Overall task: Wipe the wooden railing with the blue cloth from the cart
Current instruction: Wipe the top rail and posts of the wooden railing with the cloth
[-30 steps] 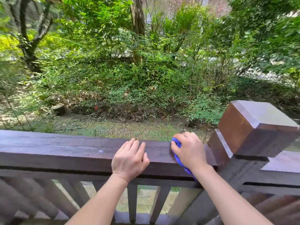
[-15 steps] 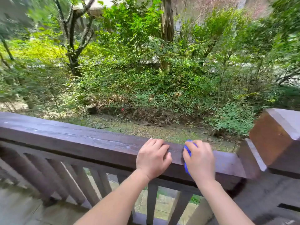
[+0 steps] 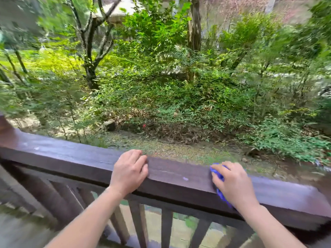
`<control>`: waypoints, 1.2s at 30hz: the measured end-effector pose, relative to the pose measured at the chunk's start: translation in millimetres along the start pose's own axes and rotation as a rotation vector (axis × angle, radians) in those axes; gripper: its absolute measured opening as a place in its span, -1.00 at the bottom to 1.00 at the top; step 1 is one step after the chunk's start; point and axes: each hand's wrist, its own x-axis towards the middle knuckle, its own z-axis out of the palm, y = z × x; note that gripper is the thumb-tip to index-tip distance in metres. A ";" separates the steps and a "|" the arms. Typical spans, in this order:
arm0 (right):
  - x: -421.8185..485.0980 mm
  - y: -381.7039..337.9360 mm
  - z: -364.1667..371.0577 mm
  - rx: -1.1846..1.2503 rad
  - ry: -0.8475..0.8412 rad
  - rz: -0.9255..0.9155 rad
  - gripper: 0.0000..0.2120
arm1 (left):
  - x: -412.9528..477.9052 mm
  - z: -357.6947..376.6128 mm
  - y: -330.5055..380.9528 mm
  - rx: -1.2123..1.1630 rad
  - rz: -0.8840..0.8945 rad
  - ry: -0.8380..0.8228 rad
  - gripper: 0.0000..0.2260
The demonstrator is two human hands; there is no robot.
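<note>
A dark brown wooden railing (image 3: 75, 156) crosses the lower part of the view, sloping down to the right. My right hand (image 3: 234, 183) presses a blue cloth (image 3: 217, 173) flat on the top rail at the right; most of the cloth is hidden under the palm, with blue showing at the fingertips and below the wrist. My left hand (image 3: 129, 171) rests palm down on the top rail at the middle, fingers together, holding nothing. A small pale spot (image 3: 185, 178) lies on the rail between the hands.
Vertical balusters (image 3: 166, 228) stand under the rail. Beyond it lie a gravel strip (image 3: 179, 147), dense green shrubs, and tree trunks (image 3: 90, 68). A post edge (image 3: 4, 126) shows at the far left. The view is blurred at its edges.
The view has swung left, so the large post at the right has left the frame. My hands are now farther apart on the rail, with the left hand further left of the cloth.
</note>
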 end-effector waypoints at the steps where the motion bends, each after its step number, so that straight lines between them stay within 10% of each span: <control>1: 8.9 0.8 -0.6 -0.045 -0.013 0.082 -0.86 | 0.1 2.1 -6.9 0.015 0.007 0.000 -0.73; 16: 55.0 -44.3 -12.3 0.127 0.283 0.174 -0.75 | -2.6 16.2 -18.5 -0.078 0.036 0.050 -0.78; 22: -2.5 -23.3 -10.8 0.186 -0.044 -0.162 -0.74 | -4.4 17.5 -18.5 -0.076 0.028 0.070 -0.79; 30: 15.1 -49.7 -5.9 0.195 0.024 0.068 -0.82 | -3.5 18.0 -17.2 -0.065 0.032 0.063 -0.78; 36: 20.5 -67.5 -3.5 0.227 -0.042 -0.104 -0.87 | -2.7 15.9 -16.5 -0.070 0.022 0.046 -0.77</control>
